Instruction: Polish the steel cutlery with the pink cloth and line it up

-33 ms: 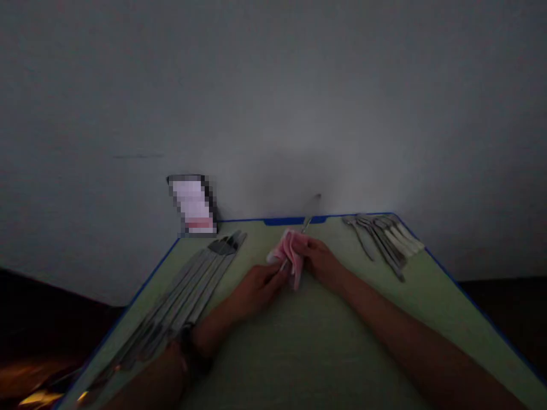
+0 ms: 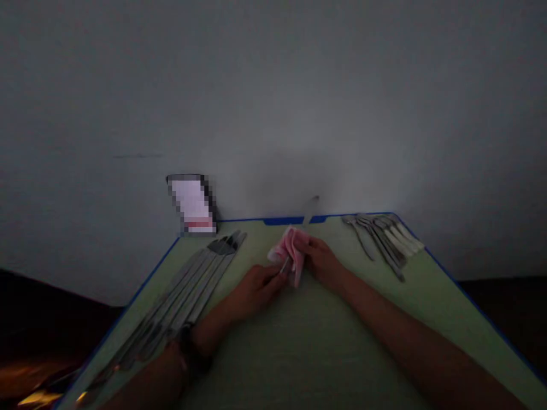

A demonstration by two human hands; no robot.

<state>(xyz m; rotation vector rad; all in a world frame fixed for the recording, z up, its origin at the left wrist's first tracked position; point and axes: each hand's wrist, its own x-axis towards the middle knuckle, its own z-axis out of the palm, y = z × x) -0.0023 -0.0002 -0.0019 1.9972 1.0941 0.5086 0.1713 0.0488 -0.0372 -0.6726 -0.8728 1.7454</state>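
My left hand (image 2: 265, 285) is closed around the near end of a slim silver piece of cutlery (image 2: 306, 219). It slants up and away to a dark tip in front of the wall, too dim to tell its kind. A pink cloth (image 2: 285, 246) with a pale edge wraps the middle of the piece. From the right, my right hand (image 2: 318, 254) pinches that cloth around it. Both hands are just above the table, near its far side.
Long silver utensils (image 2: 188, 285) lie in a slanted row at the left of the green table (image 2: 307, 353). Several spoon-like or fork-like pieces (image 2: 384, 242) lie at the back right. A phone with a lit screen (image 2: 192, 205) leans on the wall (image 2: 273, 102).
The far tip of the cutlery has shifted slightly left and down, and the cloth's hanging corner has moved a little. My hands stay in nearly the same place.
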